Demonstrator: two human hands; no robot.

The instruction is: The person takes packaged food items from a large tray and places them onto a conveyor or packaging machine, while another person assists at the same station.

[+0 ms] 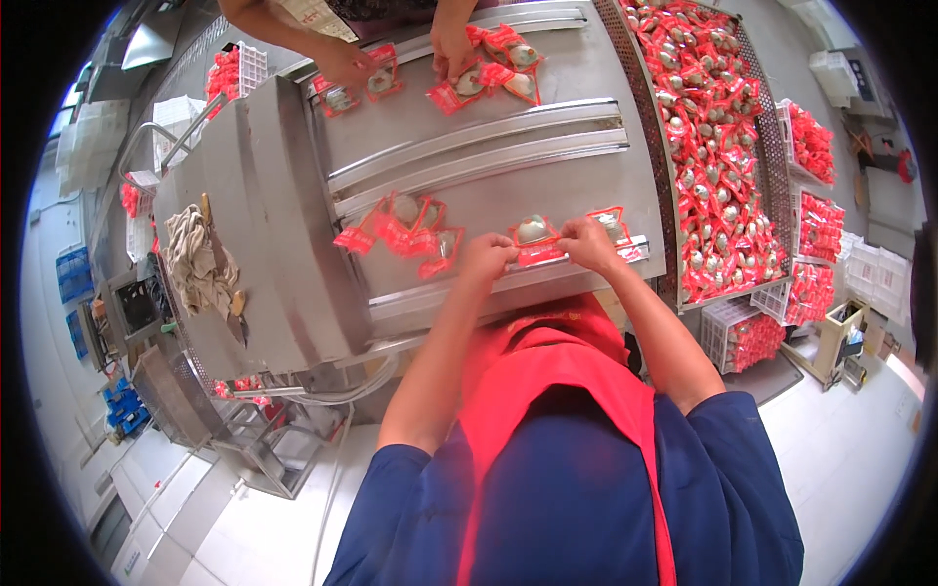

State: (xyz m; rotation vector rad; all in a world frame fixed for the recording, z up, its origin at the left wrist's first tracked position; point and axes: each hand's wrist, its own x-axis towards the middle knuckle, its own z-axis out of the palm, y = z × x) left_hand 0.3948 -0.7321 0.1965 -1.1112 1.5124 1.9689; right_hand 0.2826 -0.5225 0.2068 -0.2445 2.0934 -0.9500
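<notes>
On the near side of a steel packing machine's bed [476, 165], a red-and-clear plastic pouch with an egg-like item inside [533, 231] lies at the sealing bar [440, 289]. My left hand [489, 255] pinches its left corner. At its right corner are the fingertips of my right hand [590, 243]. Just past that hand, a second filled pouch [614, 225] lies at the bar's right end, partly hidden by my fingers. Several more filled pouches [407, 223] are heaped on the bed to the left of my left hand.
Across the bed, another person's hands [451, 55] handle similar pouches [506, 66]. A perforated metal bin [663, 146] full of pouches stands at the right, with white crates [725, 337] beyond. A crumpled cloth [194, 249] lies on the machine's raised steel lid [249, 220].
</notes>
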